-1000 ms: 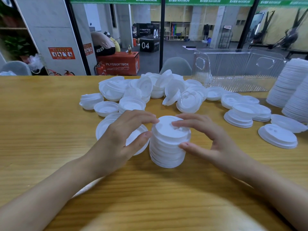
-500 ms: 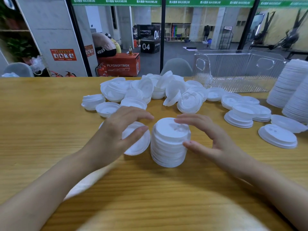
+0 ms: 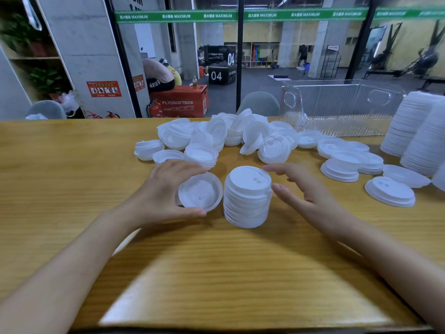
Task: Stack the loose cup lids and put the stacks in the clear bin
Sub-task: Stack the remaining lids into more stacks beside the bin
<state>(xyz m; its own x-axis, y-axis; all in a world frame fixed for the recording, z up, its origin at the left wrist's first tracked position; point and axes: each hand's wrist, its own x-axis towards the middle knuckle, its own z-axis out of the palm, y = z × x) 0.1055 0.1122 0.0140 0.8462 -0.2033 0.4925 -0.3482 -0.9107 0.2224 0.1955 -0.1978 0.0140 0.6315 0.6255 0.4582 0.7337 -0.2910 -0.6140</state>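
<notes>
Bright even light, blurred edges, wide-angle warp

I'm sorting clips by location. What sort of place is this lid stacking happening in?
Probably a gym's counter or snack bar: beyond the glass stand an orange PLYOSOFTBOX jump box and exercise machines, under a green MAXIMUM banner, while takeaway cup lids litter the wooden table.

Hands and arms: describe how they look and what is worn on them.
The left hand and right hand are bare: no gloves, rings, watch or bracelet. The left forearm and right forearm show no sleeve up to the frame's edge.
</notes>
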